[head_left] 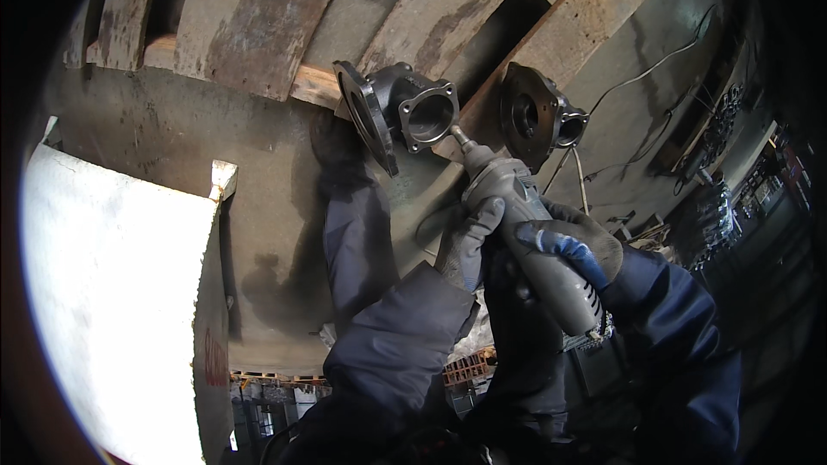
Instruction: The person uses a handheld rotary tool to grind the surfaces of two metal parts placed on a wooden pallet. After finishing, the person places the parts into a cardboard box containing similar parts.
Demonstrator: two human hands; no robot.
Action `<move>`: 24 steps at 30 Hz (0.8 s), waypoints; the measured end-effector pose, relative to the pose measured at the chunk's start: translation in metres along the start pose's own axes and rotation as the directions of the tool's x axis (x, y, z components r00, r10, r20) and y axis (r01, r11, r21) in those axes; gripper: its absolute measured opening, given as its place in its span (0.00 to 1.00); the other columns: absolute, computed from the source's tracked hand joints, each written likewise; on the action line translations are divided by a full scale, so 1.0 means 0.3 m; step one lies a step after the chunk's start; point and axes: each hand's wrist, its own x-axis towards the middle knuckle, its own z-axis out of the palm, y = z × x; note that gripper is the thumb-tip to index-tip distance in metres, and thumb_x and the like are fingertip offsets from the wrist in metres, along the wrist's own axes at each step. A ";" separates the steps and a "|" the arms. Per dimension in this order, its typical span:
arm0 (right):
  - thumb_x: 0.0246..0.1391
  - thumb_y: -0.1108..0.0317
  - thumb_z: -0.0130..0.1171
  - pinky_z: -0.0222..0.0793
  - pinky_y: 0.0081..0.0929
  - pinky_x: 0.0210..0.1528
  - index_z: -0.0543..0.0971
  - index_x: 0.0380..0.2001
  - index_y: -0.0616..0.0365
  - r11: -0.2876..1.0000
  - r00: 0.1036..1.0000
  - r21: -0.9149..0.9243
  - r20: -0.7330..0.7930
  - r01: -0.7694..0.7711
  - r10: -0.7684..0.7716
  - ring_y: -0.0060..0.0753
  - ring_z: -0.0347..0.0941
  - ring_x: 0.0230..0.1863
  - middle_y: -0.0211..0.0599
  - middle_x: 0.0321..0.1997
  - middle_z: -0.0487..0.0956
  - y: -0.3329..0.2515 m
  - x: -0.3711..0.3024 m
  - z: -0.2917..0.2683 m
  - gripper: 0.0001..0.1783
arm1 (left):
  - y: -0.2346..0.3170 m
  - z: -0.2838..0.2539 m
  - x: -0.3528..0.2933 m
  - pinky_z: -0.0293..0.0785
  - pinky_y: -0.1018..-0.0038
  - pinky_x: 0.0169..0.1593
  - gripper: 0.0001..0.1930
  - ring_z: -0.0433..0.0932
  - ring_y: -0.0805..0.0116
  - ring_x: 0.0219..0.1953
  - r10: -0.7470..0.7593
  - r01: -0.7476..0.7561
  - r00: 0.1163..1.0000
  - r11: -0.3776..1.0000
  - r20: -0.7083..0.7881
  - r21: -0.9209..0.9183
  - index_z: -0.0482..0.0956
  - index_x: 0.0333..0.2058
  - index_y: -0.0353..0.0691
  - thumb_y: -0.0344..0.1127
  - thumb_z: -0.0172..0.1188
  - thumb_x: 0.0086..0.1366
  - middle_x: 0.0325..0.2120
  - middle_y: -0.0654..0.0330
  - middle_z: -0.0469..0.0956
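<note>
Both gloved hands grip a grey straight die grinder (536, 232) that points up and away from me. My left hand (469, 243) is closed round its front part, just behind the collar. Farther back, my right hand (579, 243) wraps the body from the right, in a grey glove with blue patches. The grinder's tip meets, or nearly meets, the lower right edge of the square flange on a dark cast metal fitting (398, 103). This fitting has a large round flange on its left. A second flanged casting (530, 116) stands just right of the tip.
Worn wooden pallet boards (245, 13) lie under and beyond the castings. A bright white panel (121, 293) with a rough edge rises at the left. A pale cable (659, 60) runs over the concrete floor (267, 181) at the right, near dark metal pieces (724, 112).
</note>
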 end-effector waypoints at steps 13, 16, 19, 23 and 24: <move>0.69 0.64 0.72 0.82 0.27 0.64 0.66 0.76 0.70 0.998 0.999 -0.070 -0.034 0.007 -0.010 0.30 0.84 0.60 0.46 0.62 0.84 -0.137 -0.053 0.057 0.41 | 0.058 0.068 0.035 0.65 0.59 0.77 0.48 0.69 0.57 0.73 0.145 -0.149 0.987 0.987 0.068 0.060 0.62 0.76 0.38 0.69 0.62 0.74 0.70 0.53 0.70; 0.69 0.63 0.72 0.81 0.27 0.64 0.66 0.76 0.70 0.984 0.998 -0.179 -0.064 -0.018 0.007 0.30 0.84 0.60 0.46 0.62 0.84 -0.174 -0.040 0.057 0.41 | 0.051 0.055 0.069 0.65 0.59 0.76 0.47 0.70 0.57 0.72 0.153 -0.155 0.987 0.987 0.045 0.033 0.62 0.76 0.36 0.69 0.59 0.75 0.69 0.52 0.70; 0.69 0.62 0.73 0.82 0.27 0.62 0.66 0.76 0.70 0.902 0.997 -0.431 -0.049 0.028 -0.054 0.30 0.84 0.58 0.46 0.63 0.84 -0.179 -0.032 0.061 0.42 | 0.065 0.056 0.081 0.66 0.58 0.76 0.47 0.71 0.57 0.72 0.060 -0.060 0.998 0.997 0.010 0.038 0.62 0.76 0.36 0.69 0.60 0.75 0.68 0.53 0.71; 0.68 0.62 0.74 0.83 0.27 0.61 0.66 0.76 0.69 0.991 0.999 -0.129 0.019 0.045 -0.043 0.29 0.85 0.57 0.45 0.62 0.84 -0.158 -0.041 0.088 0.43 | 0.087 0.084 0.029 0.66 0.58 0.76 0.49 0.71 0.57 0.72 0.166 -0.162 0.976 0.986 0.141 -0.046 0.62 0.76 0.39 0.69 0.65 0.72 0.68 0.54 0.71; 0.67 0.62 0.75 0.83 0.27 0.61 0.65 0.76 0.69 0.986 1.000 -0.165 0.025 0.023 -0.019 0.29 0.85 0.57 0.45 0.62 0.84 -0.158 -0.053 0.094 0.43 | 0.092 0.086 0.003 0.66 0.57 0.76 0.50 0.71 0.56 0.72 0.165 -0.146 0.971 0.982 0.173 -0.116 0.62 0.77 0.40 0.69 0.66 0.70 0.69 0.54 0.71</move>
